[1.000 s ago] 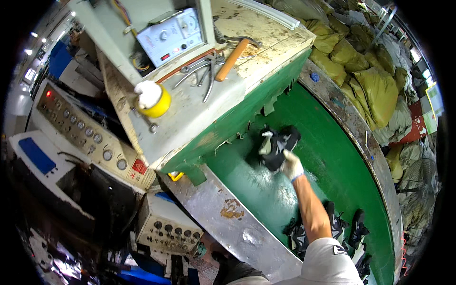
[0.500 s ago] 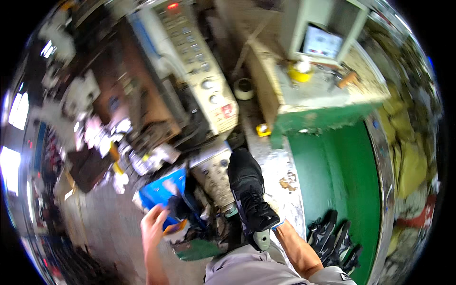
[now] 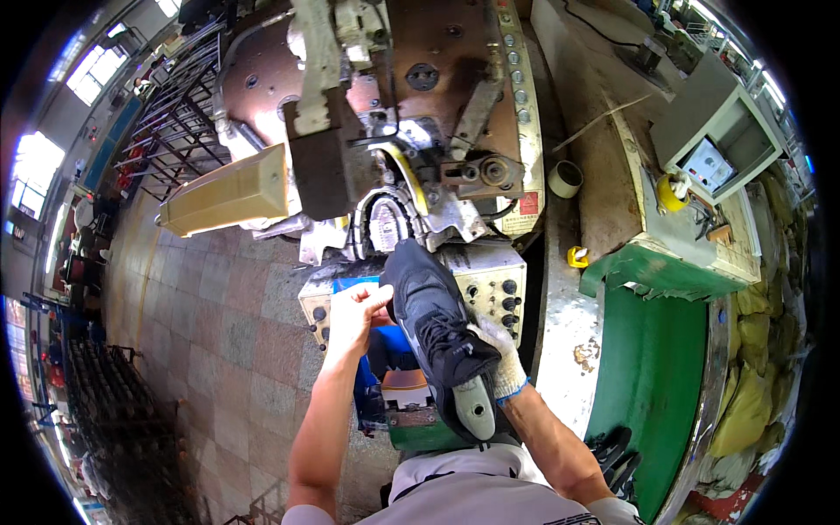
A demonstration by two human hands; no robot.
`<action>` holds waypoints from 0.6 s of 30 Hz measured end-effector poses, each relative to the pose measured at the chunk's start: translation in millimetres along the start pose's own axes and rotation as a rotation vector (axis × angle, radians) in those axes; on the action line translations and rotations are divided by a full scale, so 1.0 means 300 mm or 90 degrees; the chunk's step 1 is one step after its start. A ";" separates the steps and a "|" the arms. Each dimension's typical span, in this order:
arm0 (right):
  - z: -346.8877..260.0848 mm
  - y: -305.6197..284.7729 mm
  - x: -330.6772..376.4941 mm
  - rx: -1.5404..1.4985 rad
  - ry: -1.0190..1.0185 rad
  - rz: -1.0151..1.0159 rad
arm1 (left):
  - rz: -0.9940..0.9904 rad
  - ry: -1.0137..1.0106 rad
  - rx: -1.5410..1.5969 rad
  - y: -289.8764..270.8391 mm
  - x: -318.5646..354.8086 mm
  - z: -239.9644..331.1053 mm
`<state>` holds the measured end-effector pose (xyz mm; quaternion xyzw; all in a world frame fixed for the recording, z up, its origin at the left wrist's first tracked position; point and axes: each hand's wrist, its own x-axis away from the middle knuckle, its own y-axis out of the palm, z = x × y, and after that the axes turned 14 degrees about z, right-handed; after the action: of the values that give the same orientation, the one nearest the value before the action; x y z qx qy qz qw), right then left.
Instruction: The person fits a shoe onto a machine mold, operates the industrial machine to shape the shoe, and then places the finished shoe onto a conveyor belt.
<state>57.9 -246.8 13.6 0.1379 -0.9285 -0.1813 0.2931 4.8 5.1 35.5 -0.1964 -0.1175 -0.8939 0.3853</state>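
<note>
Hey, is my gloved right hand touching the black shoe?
Touching. The head view shows the gloved right hand against the side of the black shoe, with no gap between them.

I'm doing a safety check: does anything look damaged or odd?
The green skirt has a ragged lower edge; the metal ledge shows a brown, worn-looking patch. Also, only the right hand is gloved.

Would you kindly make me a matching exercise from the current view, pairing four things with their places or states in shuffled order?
Things:
1. Left hand
2. Right hand
3. Black shoe
4. Yellow cup

Places or states:
A. On the bench, near a grey box
B. Gloved in white
C. Toe pointing toward the machine
D. Bare

Pairs: 1-D, 2-B, 3-C, 4-A
</note>
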 end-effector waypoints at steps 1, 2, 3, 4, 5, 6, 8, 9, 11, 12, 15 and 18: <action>-0.007 0.037 -0.004 -0.023 0.010 -0.007 | 0.029 0.005 -0.006 -0.012 -0.008 0.016; -0.020 0.077 -0.004 -0.046 0.020 -0.012 | 0.043 0.016 0.032 -0.011 -0.007 0.038; -0.026 0.116 -0.006 -0.039 -0.038 -0.034 | 0.054 0.038 0.054 -0.020 -0.020 0.047; -0.009 0.142 -0.035 -0.064 -0.033 -0.029 | 0.065 0.061 0.077 -0.029 -0.034 0.053; 0.006 0.167 -0.060 -0.089 -0.027 -0.024 | 0.076 0.083 0.098 -0.040 -0.044 0.059; 0.012 0.193 -0.069 -0.125 -0.029 -0.023 | 0.080 0.088 0.127 -0.061 -0.069 0.057; 0.027 0.238 -0.126 -0.184 -0.006 -0.016 | 0.091 0.113 0.180 -0.060 -0.087 0.086; 0.030 0.266 -0.146 -0.175 -0.047 -0.002 | 0.096 0.126 0.206 -0.056 -0.091 0.111; 0.002 0.316 -0.160 -0.167 -0.064 0.005 | 0.060 0.158 0.190 -0.063 -0.109 0.127; 0.013 0.335 -0.172 -0.181 -0.077 -0.001 | 0.056 0.169 0.204 -0.062 -0.124 0.120; 0.062 0.360 -0.196 -0.261 -0.016 -0.029 | 0.077 0.159 0.244 -0.040 -0.135 0.090; 0.079 0.364 -0.204 -0.134 -0.136 0.012 | 0.156 0.083 0.228 -0.039 -0.114 -0.016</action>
<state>75.7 -120.5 10.9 0.0772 -0.9316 -0.2884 0.2071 16.5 33.2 15.4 -0.0791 -0.2245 -0.8161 0.5266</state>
